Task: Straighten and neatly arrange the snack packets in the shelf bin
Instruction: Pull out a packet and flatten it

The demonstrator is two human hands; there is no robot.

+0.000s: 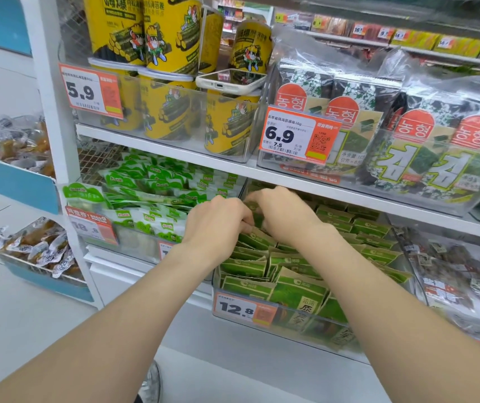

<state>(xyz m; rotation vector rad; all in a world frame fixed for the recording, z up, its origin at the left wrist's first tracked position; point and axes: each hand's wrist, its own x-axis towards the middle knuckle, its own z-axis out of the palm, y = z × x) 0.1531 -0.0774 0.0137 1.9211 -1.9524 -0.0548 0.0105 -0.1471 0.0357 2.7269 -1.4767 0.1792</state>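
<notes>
Left hand (pixel 218 225) and right hand (pixel 284 213) fingers, curled, pinch green packets (pixel 257 241).

A phone (pixel 231 80) rests on yellow cans (pixel 157 33) — seaweed packs (pixel 407 132) beside.

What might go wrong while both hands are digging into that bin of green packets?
The front green packets rise above the low front wall of the clear bin; tugging by the left hand and right hand may spill them. The phone resting on the yellow cans above might slide off if bumped.
</notes>
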